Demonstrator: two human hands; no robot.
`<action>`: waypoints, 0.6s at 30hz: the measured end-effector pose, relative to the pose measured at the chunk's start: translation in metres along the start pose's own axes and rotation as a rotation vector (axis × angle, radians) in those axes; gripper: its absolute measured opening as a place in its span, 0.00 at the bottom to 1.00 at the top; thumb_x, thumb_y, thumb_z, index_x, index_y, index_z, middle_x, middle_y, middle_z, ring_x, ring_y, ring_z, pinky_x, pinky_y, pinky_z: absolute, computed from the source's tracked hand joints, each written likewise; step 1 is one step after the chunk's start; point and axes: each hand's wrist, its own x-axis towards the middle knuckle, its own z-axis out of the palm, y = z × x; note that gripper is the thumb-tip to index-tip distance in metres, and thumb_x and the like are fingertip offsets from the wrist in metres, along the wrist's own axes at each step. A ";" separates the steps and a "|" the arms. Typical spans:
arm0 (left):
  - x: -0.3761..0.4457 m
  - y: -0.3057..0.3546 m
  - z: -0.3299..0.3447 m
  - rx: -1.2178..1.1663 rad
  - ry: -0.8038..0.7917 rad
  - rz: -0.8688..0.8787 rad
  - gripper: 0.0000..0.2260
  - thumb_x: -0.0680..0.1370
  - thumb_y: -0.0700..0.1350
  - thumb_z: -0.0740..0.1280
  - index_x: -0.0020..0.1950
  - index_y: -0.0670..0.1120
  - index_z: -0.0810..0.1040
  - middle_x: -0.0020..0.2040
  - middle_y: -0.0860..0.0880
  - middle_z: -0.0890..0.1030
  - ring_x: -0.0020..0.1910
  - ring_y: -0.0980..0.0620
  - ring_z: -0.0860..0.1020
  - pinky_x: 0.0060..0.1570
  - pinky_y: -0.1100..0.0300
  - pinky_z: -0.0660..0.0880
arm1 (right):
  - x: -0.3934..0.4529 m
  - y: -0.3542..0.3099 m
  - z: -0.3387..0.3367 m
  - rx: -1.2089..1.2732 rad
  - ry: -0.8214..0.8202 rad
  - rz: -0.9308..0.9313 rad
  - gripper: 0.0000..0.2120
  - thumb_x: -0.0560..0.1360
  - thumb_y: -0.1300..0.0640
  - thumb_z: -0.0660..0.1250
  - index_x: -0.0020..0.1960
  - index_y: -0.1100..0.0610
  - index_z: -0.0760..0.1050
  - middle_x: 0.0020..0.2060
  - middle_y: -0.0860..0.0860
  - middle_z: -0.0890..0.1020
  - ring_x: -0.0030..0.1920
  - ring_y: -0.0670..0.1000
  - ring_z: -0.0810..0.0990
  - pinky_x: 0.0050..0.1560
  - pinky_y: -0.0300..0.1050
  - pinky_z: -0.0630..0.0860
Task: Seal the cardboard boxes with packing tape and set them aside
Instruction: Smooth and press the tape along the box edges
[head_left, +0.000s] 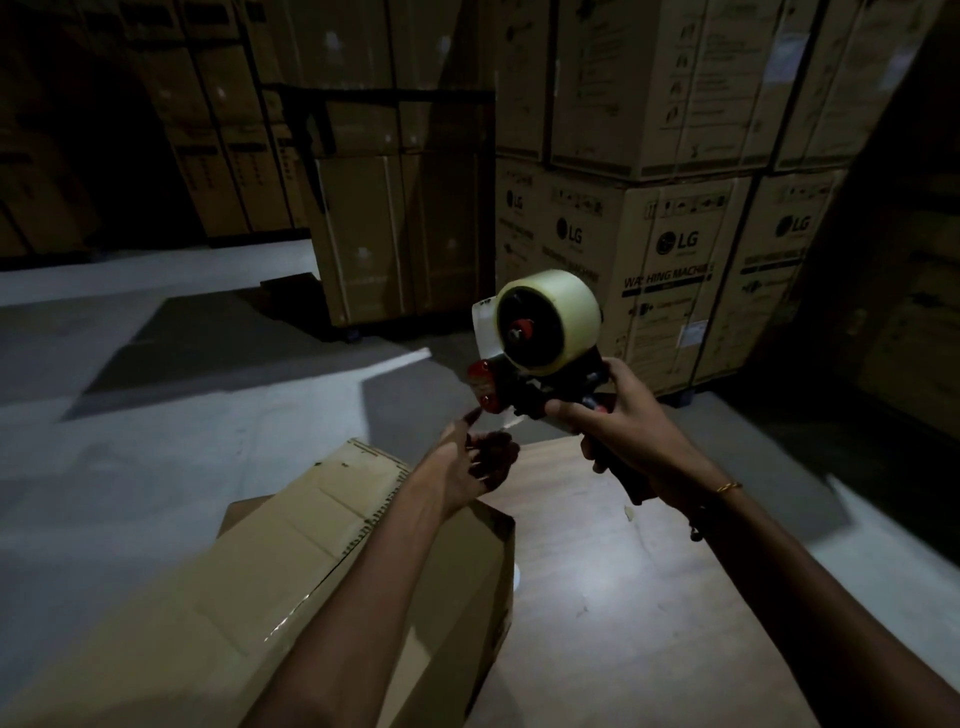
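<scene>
My right hand (621, 426) grips the handle of a black and red tape dispenser (524, 384), held up above the far end of the table. A pale roll of packing tape (558, 317) sits on top of it. My left hand (475, 465) is just below the dispenser's front, its fingers at the loose clear tape end (506, 423); whether they pinch it is hard to tell in the dim light. A long cardboard box (291, 566) lies on the table's left side under my left forearm, flaps closed, with clear tape along part of its seam.
The wooden table (613, 597) shows bare surface to the right of the box. Tall stacks of large printed cartons (670, 270) stand close behind it, and more cartons (395, 239) stand across a grey concrete floor (156, 415).
</scene>
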 end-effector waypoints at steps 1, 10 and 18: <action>0.002 0.002 -0.003 0.052 0.009 0.021 0.17 0.82 0.52 0.66 0.42 0.40 0.77 0.35 0.42 0.80 0.25 0.51 0.77 0.25 0.64 0.71 | 0.000 0.001 0.001 0.003 -0.006 0.001 0.29 0.75 0.51 0.75 0.70 0.49 0.63 0.52 0.58 0.80 0.35 0.48 0.80 0.34 0.43 0.79; 0.012 0.021 -0.036 0.307 0.160 0.331 0.10 0.81 0.30 0.58 0.53 0.37 0.77 0.39 0.40 0.79 0.31 0.49 0.72 0.28 0.60 0.71 | 0.000 0.009 0.021 -0.007 -0.064 0.033 0.28 0.74 0.50 0.75 0.68 0.49 0.64 0.49 0.59 0.81 0.36 0.49 0.80 0.35 0.44 0.79; 0.024 0.052 -0.096 0.573 0.377 0.489 0.07 0.80 0.35 0.69 0.41 0.39 0.80 0.36 0.41 0.80 0.29 0.51 0.74 0.27 0.61 0.73 | 0.000 0.010 0.038 -0.023 -0.153 0.051 0.28 0.74 0.54 0.76 0.67 0.50 0.65 0.51 0.53 0.82 0.35 0.49 0.80 0.34 0.45 0.79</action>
